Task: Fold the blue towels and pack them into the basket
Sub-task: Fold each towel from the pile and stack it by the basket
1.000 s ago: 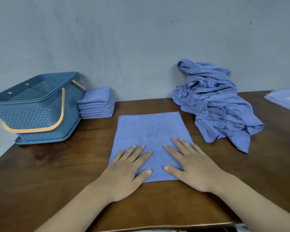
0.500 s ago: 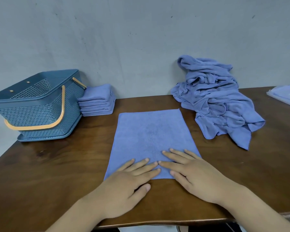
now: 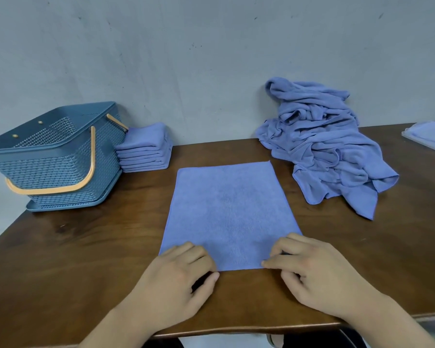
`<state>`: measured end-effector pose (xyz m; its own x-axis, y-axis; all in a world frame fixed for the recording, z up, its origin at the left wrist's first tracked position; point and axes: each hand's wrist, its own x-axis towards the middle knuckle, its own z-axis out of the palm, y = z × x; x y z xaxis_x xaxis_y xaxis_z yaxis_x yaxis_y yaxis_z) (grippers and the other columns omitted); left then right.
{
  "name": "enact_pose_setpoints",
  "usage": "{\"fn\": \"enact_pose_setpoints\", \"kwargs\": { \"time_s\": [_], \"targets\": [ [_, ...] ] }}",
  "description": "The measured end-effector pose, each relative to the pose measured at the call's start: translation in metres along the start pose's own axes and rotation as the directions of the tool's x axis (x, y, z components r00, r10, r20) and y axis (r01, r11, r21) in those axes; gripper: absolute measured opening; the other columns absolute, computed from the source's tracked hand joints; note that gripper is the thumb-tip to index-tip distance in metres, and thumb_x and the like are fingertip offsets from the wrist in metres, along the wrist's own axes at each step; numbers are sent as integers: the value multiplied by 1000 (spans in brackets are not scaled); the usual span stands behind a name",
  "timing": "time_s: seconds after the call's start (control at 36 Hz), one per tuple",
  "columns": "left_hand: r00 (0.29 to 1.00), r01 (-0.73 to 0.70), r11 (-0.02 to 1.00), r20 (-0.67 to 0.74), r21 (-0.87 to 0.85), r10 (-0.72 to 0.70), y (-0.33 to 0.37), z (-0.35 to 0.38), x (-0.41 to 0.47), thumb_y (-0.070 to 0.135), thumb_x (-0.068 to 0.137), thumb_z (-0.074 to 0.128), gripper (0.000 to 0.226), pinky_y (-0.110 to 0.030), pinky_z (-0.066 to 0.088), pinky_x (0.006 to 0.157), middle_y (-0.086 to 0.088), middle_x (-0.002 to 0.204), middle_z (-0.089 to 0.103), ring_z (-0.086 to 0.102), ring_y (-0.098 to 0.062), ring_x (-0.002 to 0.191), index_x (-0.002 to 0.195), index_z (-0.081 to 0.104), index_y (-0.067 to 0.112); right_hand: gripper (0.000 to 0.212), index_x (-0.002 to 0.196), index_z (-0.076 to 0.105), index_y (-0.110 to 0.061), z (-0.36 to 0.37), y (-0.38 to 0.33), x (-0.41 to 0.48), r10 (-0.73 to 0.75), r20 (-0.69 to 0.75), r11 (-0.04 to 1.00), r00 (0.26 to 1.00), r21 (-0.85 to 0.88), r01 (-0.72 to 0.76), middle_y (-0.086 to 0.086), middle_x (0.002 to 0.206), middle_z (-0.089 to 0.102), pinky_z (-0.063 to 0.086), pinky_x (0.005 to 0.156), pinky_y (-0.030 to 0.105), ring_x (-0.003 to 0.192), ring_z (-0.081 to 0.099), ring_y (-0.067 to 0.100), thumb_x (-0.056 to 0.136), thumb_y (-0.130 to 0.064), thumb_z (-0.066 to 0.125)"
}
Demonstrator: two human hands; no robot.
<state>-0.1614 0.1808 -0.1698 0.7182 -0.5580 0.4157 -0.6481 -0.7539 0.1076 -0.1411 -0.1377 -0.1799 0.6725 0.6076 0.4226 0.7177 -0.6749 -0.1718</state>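
**Both hands pinch the near corners of a spread towel**

A grey wall (image 3: 186, 59) rises behind a dark wooden table (image 3: 86, 259) that fills the lower part of the view

A heap of unfolded towels (image 3: 324, 151), all blue, lies crumpled at the far right of the table and leans against the wall

The flat towel (image 3: 229, 209) is spread smooth in the middle of the table, its near edge close to the table's front edge. It is apart from the heap on its right

The blue mesh basket (image 3: 48, 156) stands at the far left of the table, with its orange handle (image 3: 92, 156) swung down over the front wall

A stack of folded towels (image 3: 146, 151) sits just beside the basket's right side, touching or almost touching it, close to the wall

The left hand (image 3: 176, 280) is at the flat towel's near left corner, with its fingers curled over the cloth and its thumb at the near edge, pinching it

The right hand (image 3: 319, 272) grips the near right corner the same way, with bent fingers on top and the thumb tip against the edge

A clear packet (image 3: 427, 136) holding something blue lies at the far right edge, partly cut off
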Motion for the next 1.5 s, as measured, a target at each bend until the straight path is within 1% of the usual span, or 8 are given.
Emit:
{"fn": "enact_pose_setpoints", "kwargs": {
  "time_s": [0.39, 0.5, 0.64, 0.83, 1.03, 1.25, 1.39, 1.5],
  "targets": [
    [997, -45, 999, 65, -8, 45, 24, 26, 47, 47, 110, 52, 24, -33, 51, 78, 14, 95, 59, 53, -11, 90, 98, 67, 31, 31, 98, 74, -41, -3, -2, 2, 130, 23, 986, 991, 101, -132, -24, 97, 61, 52, 67, 26, 85, 56, 1, 87, -20, 54],
    [995, 32, 995, 93, -98, -22, 24, 28, 46, 45, 110, 51, 24, -33, 49, 86, 15, 98, 58, 53, -11, 94, 99, 65, 29, 19, 111, 72, -42, -2, -3, 4, 95, 11, 989, 995, 114, -96, -25, 107, 60, 49, 77, 23, 96, 57, 1, 94, -34, 67],
    [988, 102, 980, 136, -171, -80, 23, 28, 49, 44, 112, 46, 26, -35, 45, 94, 16, 103, 56, 53, -11, 100, 104, 63, 26, 37, 127, 67, -43, 3, -3, 11, 80, 49, 997, 996, -4, -80, -28, 132, 53, 42, 100, 28, 127, 51, 2, 94, -59, 66],
    [990, 101, 985, 107, -139, -86, 27, 31, 49, 50, 110, 42, 25, -32, 44, 89, 19, 99, 51, 47, -5, 94, 101, 56, 32, 15, 108, 70, -43, 9, -3, 17, 112, 15, 993, 994, -49, -111, -28, 114, 61, 37, 89, 17, 105, 57, -2, 101, -51, 59],
    [995, 102, 995, -23, -10, -102, 43, 41, 58, 55, 100, 58, 26, -30, 45, 77, 15, 97, 56, 53, -11, 89, 101, 61, 29, 18, 104, 66, -40, 10, -3, 18, 98, -48, 994, 994, -45, -100, -23, 105, 62, 47, 80, 23, 95, 58, 3, 107, -46, 50],
    [990, 137, 990, -23, 33, -136, 37, 47, 52, 42, 102, 60, 12, -30, 50, 76, 15, 99, 62, 58, -12, 92, 103, 71, 34, 28, 121, 68, -44, 12, 0, 17, 165, 1, 986, 986, -15, -165, -30, 124, 60, 48, 90, 22, 113, 57, -5, 103, -57, 52],
    [984, 178, 984, 7, 10, -178, 30, 39, 42, 45, 105, 48, 27, -29, 52, 83, 16, 104, 64, 61, -10, 96, 107, 73, 34, 25, 117, 75, -43, 8, 5, 10, 194, -25, 981, 981, -10, -194, -30, 126, 67, 52, 93, 25, 116, 63, -3, 99, -45, 57],
    [976, 217, 975, 29, -52, -216, 8, 20, 18, 51, 106, 44, 34, -31, 52, 89, 19, 108, 64, 60, -8, 100, 107, 73, 33, 29, 123, 74, -49, -3, 24, -8, 344, 35, 933, 938, 95, -346, -39, 131, 62, 47, 103, 20, 125, 56, -10, 98, -34, 72]
  ]
}}
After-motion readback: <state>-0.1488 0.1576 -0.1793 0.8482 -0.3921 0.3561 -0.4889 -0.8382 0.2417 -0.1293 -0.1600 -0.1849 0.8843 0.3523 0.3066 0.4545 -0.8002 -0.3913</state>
